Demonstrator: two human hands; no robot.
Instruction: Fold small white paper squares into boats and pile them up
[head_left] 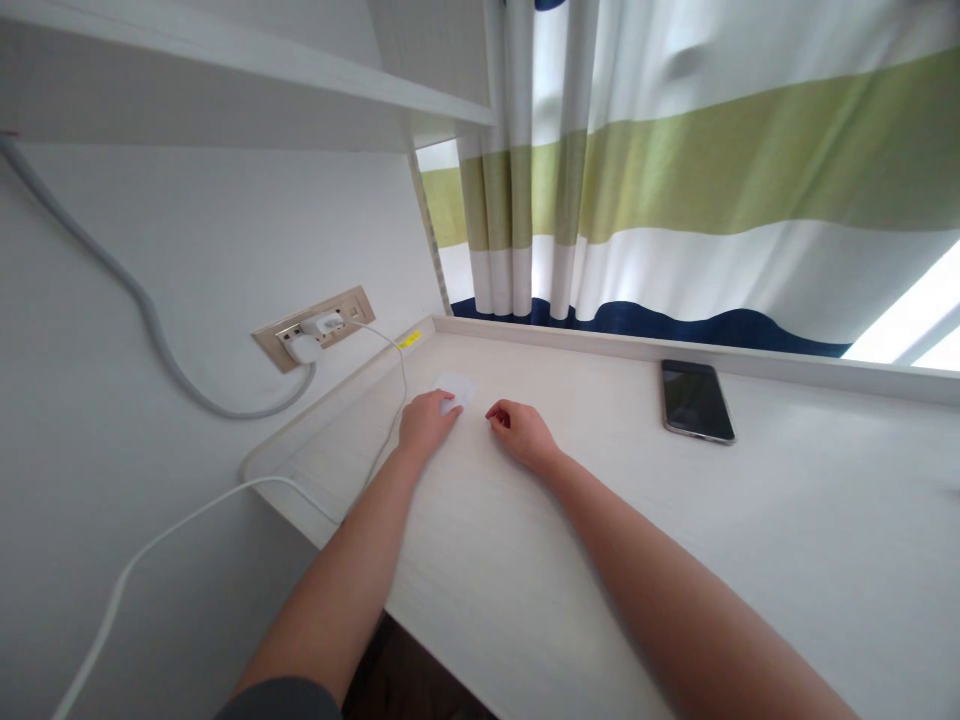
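Note:
A small white piece of paper point(463, 384) lies on the pale desktop, near its far left corner. My left hand point(426, 425) rests over the near edge of the paper, with thumb and fingers closed on it. Just to the right, my right hand point(523, 432) is held low over the desktop, apart from the paper. Its fingers are curled in with the tips together; whether anything small is between them cannot be made out.
A dark-screened phone point(696, 400) lies on the desk point(600, 400) to the right. White plugs point(304, 348) sit in a wall socket point(352, 300). A thin white cable point(390, 430) runs under my left forearm. A yellow label point(409, 340) marks the desk's raised edge; a shelf point(225, 90) overhangs, curtains point(675, 180) hang behind.

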